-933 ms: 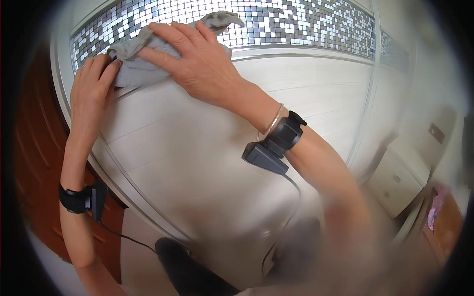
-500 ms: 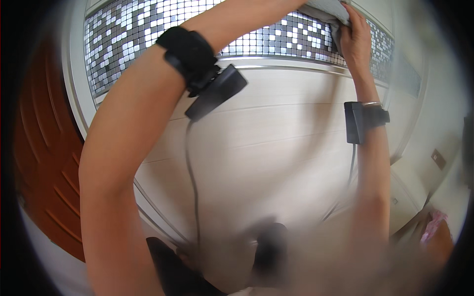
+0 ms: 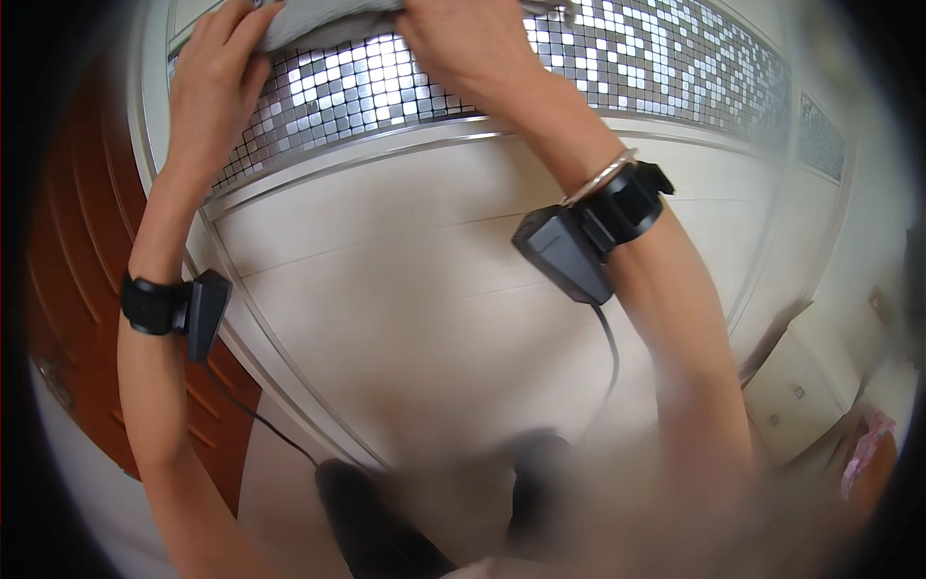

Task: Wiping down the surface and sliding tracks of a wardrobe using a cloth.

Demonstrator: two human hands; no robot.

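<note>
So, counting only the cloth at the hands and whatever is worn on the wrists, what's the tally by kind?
Grey cloth: 1
Black wrist devices: 2
Silver bracelet: 1
Total: 4

A tall, upright, cream-white panel with faint horizontal grain lines bears a glittering mosaic band of small silver and grey square tiles, edged below by a slim, shiny metallic strip. Across the band's upper left part lies a soft, crumpled grey cloth.

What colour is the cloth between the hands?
The cloth is grey, clearest in the head view.
</note>
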